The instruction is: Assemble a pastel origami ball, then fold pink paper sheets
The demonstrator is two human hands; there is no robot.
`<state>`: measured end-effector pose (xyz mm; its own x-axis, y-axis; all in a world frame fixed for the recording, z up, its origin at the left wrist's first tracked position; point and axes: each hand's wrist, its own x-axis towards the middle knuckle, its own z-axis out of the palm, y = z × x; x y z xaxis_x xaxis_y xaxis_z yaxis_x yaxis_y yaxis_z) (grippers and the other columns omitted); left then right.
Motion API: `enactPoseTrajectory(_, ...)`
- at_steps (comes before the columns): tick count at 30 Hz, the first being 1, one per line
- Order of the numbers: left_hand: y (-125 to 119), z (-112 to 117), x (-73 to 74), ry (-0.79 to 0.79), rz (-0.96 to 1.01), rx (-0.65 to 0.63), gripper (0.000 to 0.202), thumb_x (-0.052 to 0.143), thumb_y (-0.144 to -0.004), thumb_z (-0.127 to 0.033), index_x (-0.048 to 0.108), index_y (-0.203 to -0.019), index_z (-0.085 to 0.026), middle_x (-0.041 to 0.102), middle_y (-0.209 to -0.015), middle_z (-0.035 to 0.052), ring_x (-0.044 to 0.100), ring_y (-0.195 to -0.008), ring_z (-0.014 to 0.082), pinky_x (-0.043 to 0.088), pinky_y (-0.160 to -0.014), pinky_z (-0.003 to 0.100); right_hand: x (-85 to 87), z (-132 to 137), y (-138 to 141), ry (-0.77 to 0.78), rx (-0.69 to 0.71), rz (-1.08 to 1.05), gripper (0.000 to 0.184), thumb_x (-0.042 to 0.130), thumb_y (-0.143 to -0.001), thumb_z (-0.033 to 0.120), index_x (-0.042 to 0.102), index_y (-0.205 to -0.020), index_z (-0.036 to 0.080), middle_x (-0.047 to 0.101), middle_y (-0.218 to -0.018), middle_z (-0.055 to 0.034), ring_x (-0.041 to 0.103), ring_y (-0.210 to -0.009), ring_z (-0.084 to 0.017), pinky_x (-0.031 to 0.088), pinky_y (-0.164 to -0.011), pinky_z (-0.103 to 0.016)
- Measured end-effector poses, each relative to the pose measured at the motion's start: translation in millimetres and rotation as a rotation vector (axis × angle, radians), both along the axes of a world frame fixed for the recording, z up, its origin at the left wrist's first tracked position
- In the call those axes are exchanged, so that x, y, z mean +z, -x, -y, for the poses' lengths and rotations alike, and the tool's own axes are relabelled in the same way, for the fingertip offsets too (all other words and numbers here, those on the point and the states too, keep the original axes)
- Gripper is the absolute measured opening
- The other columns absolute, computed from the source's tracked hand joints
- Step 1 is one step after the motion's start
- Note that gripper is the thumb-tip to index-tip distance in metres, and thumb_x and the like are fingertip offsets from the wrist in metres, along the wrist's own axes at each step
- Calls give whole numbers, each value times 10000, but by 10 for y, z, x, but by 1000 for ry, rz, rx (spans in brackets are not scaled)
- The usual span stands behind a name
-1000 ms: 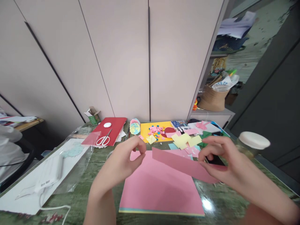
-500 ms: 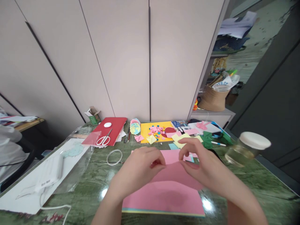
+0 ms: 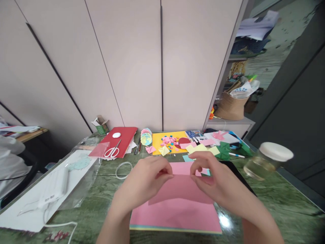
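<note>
Since a second ago, the left hand (image 3: 148, 181) and right hand (image 3: 214, 179) have drawn closer together. Wrists bent inward, knuckles up, both now pinch the upper edge of a pink paper strip (image 3: 180, 189) between thumb and forefinger, its middle spanning the gap between them. Below the hands lies a pink sheet (image 3: 175, 215) on the table (image 3: 88, 217); rightward, beyond the right hand, stands a lidded jar (image 3: 267, 160).

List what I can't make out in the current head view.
All in the head view:
Pink strip: upper corners, covered by the left hand and right hand.
Black object: its full outline, behind the right forearm.
Person in white: cut off by the left edge.
Green box: print too small.
</note>
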<state>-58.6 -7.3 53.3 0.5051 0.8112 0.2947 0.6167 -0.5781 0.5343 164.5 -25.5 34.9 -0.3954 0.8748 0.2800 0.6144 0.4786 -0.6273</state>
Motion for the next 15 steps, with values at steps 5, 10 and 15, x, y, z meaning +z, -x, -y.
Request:
enactPoseTrajectory(5, 203, 13, 37, -21, 37, 65, 100, 538, -836, -196, 563, -739, -207, 609, -717, -48, 541, -667, 92, 379, -578, 190, 11, -9, -181, -45, -72, -15, 384, 442, -851, 199, 311, -1195, 311, 564, -865, 10, 560, -875, -146, 473, -719, -256)
enactPoseTrajectory(10, 374, 58, 89, -66, 33, 108, 107, 540, -837, -213, 559, -732, -205, 606, -713, -42, 539, -654, 91, 379, -550, 185, 38, -30, -325, -95, -163, 16, 398, 493, -822, 223, 345, -1184, 297, 589, -820, 25, 564, -746, -137, 445, -716, -274)
enactPoseTrajectory(15, 473, 35, 102, -100, 57, 155, 106, 545, -833, -228, 558, -729, -212, 600, -719, -37, 535, -657, 97, 391, -553, 188, 20, -164, -507, -215, -314, 140, 393, 473, -805, 211, 377, -1182, 270, 593, -795, 7, 568, -793, -180, 415, -750, -318)
